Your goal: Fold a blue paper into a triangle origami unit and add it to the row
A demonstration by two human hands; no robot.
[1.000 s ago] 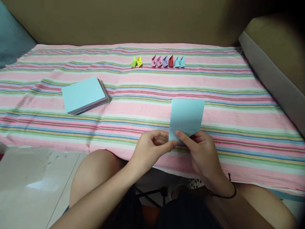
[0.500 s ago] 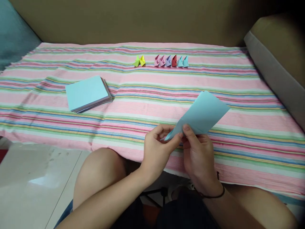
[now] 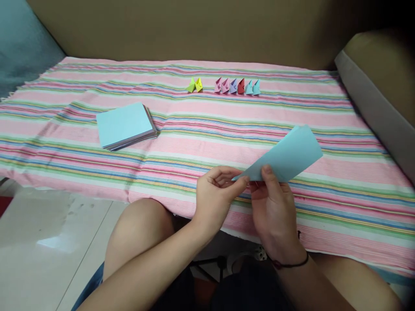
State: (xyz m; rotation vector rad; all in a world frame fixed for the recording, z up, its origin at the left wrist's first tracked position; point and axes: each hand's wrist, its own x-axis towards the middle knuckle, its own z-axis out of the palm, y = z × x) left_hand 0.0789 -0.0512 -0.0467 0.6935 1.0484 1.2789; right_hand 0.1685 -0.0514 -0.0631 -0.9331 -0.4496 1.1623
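A folded sheet of light blue paper (image 3: pixel 292 155) is held between my two hands, slanting up to the right above the striped cloth. My left hand (image 3: pixel 217 194) pinches its pointed lower-left end between thumb and fingers. Along the lower edge my right hand (image 3: pixel 275 211) grips it, thumb on top and fingers mostly hidden beneath. A dark band circles my right wrist. Left of my hands lies a stack of coloured paper (image 3: pixel 126 125) with a light blue sheet on top.
The striped cloth (image 3: pixel 181 151) covers the seat of a brown sofa (image 3: pixel 194 30). Toward the back stand small folded paper pieces: two yellow-green ones (image 3: pixel 195 85), then a row of several in pink, purple, red (image 3: pixel 241 86) and blue. A sofa armrest (image 3: pixel 379 82) bounds the right.
The folded blue paper has shifted right and tilted flatter, with my right hand moving slightly right. Its left tip now lies closer between my left fingers. The view has shifted slightly.
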